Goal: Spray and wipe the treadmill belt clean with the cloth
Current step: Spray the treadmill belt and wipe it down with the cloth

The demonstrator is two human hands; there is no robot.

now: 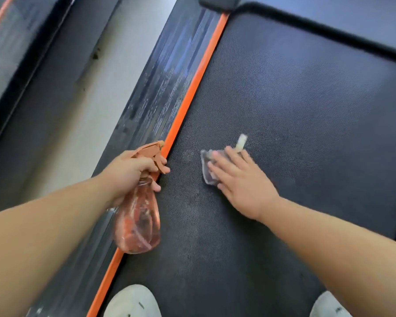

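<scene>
Four straight fingers (224,168) of the right hand (242,184) lie spread and flat on the cloth (206,167), pressing it onto the belt (306,99); none curls round it. The cloth is grey and crumpled, mostly hidden under the hand. Its left edge shows past the fingertips and a pale tag (241,143) sticks out on the far side (too blurred for detail). It sits near the middle of the belt, a little to the left.

The left hand (128,170) has its fingers (156,186) curled round the neck of the bottle (137,225), gripping it just under the orange trigger head. The bottle is clear, pink-tinted plastic and hangs tilted over the belt's left edge.

Beneath the bottle runs the orange strip (199,74), with the dark rail (165,76) to its left and pale floor (82,88) beyond that. Dull grey patches mark the belt near the cloth and nearer the person. Two white shoes (133,303) stand well apart on the belt's near end.
</scene>
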